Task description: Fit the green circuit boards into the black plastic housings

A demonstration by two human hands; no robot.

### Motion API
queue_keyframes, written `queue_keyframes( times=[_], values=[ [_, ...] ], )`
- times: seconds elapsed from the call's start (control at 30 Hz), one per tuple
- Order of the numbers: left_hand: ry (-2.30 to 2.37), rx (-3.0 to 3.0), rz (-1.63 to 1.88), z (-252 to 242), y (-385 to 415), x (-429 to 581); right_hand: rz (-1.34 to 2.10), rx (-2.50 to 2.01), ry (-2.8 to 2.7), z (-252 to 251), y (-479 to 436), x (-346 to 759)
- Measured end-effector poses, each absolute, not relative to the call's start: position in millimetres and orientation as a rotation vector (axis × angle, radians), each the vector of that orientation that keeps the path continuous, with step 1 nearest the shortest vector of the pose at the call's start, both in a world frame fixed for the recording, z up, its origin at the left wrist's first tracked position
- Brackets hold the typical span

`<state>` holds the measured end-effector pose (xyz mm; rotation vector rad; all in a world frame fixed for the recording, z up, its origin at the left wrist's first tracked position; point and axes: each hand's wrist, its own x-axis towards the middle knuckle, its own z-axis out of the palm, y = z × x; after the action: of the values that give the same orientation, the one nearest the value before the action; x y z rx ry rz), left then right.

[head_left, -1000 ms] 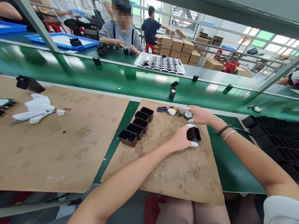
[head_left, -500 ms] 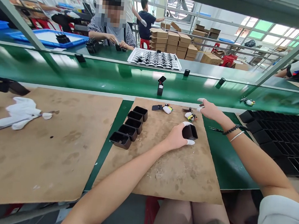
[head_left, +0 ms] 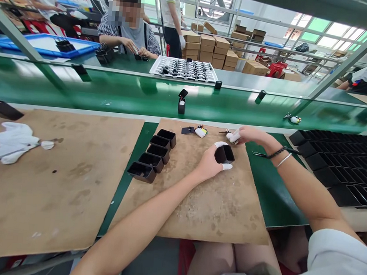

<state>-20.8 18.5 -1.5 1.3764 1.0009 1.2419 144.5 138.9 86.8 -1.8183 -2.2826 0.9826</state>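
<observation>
My left hand (head_left: 208,163), with white finger cots on its tips, grips an empty-looking black plastic box (head_left: 225,154) whose open mouth faces up and toward me. Just beyond it, the fingers of my right hand (head_left: 247,135) close around a small wired electronic part (head_left: 235,140), mostly hidden by the finger cots. Left of that lies a similar white and yellow electronic part (head_left: 201,131) beside a flat black cover (head_left: 188,130). Several open black boxes (head_left: 142,172) stand in a slanting row on the brown cardboard sheet (head_left: 197,210), left of my left hand.
Tweezers (head_left: 260,155) lie under my right wrist. Many black boxes (head_left: 336,166) are packed in rows at right. Behind the cardboard runs a green conveyor belt (head_left: 136,95) carrying a lidded black box (head_left: 181,105). A co-worker (head_left: 128,35) sits opposite, behind a white tray (head_left: 157,65).
My right hand has come down and left onto the electronic part and closed on it. My left hand still holds the black box. The whole view has shifted slightly.
</observation>
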Motion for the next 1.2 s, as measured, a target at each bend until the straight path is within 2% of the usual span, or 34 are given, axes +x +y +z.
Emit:
queue_keyframes(
  times=[0.1, 0.17, 0.3, 0.6, 1.2],
  values=[
    [0.885, 1.293, 1.299, -1.9, 21.0, -21.6, 1.545, -1.418, -1.761, 80.2, 130.0, 163.8],
    [0.839, 1.258, 1.299, -1.8, 21.1, -21.6, 1.702, -1.088, -1.414, 69.0, 112.9, 171.5],
    [0.842, 1.257, 1.33, -2.6, 18.7, -20.1, 1.569, -0.813, -1.277, 48.5, 67.5, 168.9],
    [0.958, 1.474, 1.469, -3.2, 13.8, -17.3, 1.298, -0.661, -1.496, 38.0, 36.3, 159.8],
    [1.078, 1.616, 1.496, 9.1, -2.5, -15.4, 1.32, -0.723, -1.541, 37.3, 28.6, 163.8]
  ],
)
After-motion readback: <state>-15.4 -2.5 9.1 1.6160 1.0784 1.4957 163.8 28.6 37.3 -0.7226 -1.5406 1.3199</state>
